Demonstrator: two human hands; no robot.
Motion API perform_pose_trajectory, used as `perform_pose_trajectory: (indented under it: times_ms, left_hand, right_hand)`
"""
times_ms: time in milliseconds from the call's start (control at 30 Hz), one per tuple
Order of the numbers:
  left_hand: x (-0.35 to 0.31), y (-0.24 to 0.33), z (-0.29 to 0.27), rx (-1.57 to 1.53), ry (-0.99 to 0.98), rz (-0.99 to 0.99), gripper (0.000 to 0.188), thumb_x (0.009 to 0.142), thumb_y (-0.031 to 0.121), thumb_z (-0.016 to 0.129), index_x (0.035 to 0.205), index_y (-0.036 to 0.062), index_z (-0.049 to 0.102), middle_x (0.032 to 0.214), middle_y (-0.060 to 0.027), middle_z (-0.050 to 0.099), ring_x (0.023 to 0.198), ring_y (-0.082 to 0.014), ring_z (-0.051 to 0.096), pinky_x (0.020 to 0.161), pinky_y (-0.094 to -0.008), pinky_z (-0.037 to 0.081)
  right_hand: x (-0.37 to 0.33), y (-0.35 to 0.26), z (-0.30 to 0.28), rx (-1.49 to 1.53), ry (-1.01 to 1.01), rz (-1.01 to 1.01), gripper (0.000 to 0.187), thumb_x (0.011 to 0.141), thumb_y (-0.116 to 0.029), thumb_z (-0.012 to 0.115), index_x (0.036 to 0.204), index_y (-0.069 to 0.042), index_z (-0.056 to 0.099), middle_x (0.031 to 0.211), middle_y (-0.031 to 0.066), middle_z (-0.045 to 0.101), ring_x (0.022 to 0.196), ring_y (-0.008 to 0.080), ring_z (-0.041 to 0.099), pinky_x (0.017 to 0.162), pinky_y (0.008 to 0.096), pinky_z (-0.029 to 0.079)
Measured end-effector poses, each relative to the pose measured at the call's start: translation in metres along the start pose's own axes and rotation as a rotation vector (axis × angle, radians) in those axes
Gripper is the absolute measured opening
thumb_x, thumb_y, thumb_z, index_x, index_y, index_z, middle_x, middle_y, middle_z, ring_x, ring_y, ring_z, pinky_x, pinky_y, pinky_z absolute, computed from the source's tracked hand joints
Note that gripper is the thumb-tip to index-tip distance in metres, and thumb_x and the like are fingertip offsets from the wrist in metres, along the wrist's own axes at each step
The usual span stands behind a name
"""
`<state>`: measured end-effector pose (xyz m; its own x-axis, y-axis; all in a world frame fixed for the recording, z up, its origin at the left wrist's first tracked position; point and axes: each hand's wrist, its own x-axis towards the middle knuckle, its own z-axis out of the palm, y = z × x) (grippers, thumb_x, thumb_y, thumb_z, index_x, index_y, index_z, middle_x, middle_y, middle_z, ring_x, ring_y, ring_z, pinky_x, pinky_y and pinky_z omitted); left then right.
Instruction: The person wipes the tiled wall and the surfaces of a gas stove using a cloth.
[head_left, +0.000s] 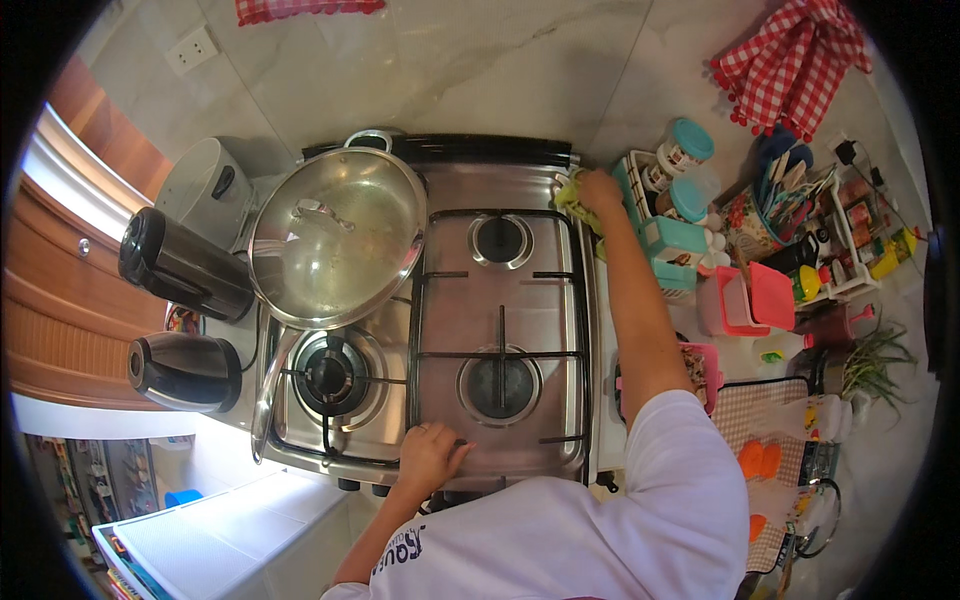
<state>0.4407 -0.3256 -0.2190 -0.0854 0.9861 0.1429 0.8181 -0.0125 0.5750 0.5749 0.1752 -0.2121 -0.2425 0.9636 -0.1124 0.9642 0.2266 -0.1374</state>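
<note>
My right hand (602,190) is closed on a crumpled yellow-green cloth (572,199) at the far right corner of the steel gas stove (460,310). My left hand (432,458) rests at the stove's front edge, beside the black pan support, its thumb apart from the fingers and nothing visibly held. Between my arms lie two burners, the far burner (499,240) and the near burner (499,385), under the support. On the left side of the stove stands a large steel pan (290,250) with a glass lid (350,265), its long handle reaching toward me.
Left of the stove are a black thermos jug (190,265), a dark kettle (185,372) and a grey bin (203,185). Right of it crowd teal-lidded jars (688,140), a pink container (745,300) and a utensil holder (750,222). A red checked cloth (790,65) hangs on the wall.
</note>
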Motion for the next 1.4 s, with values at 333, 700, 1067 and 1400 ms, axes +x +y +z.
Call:
perform_pose_trajectory:
  times_ms: [333,700,1067,1400]
  left_hand:
    - [0.002,0.003,-0.006,0.033,-0.068,-0.029,0.022,0.074,0.029,0.07,0.074,0.0084,0.061,0.071,-0.0074,0.056,0.067,-0.0272,0.055,0.061,-0.0382,0.041]
    - [0.005,0.003,-0.007,0.016,-0.022,0.009,0.021,0.075,0.029,0.069,0.072,0.0093,0.06,0.07,-0.0068,0.054,0.068,-0.0266,0.054,0.062,-0.0374,0.041]
    - [0.003,0.005,-0.005,0.055,-0.025,0.001,0.021,0.074,0.027,0.069,0.073,0.0092,0.058,0.071,-0.0071,0.053,0.069,-0.027,0.054,0.062,-0.0373,0.04]
    - [0.001,0.002,-0.004,0.021,-0.001,-0.003,0.021,0.073,0.028,0.07,0.071,0.01,0.058,0.07,-0.0053,0.053,0.069,-0.0252,0.055,0.063,-0.0365,0.04]
  right_hand:
    - [-0.01,-0.109,0.01,-0.092,0.44,-0.513,0.025,0.08,-0.017,0.056,0.104,-0.017,0.064,0.11,0.0084,0.053,0.102,0.0302,0.051,0.082,0.0453,0.046]
    - [0.005,-0.022,-0.028,-0.171,0.16,-0.08,0.032,0.077,-0.017,0.059,0.107,-0.008,0.063,0.115,0.0098,0.055,0.104,0.0335,0.051,0.086,0.0479,0.045]
    - [-0.046,-0.056,-0.003,-0.246,-0.089,-0.619,0.037,0.071,-0.014,0.065,0.108,-0.018,0.063,0.117,0.0117,0.057,0.102,0.0335,0.057,0.086,0.0438,0.046]
    - [-0.064,-0.182,0.03,-0.25,0.081,-0.779,0.029,0.071,-0.018,0.063,0.1,-0.013,0.066,0.103,0.0091,0.061,0.096,0.0303,0.058,0.079,0.0423,0.047]
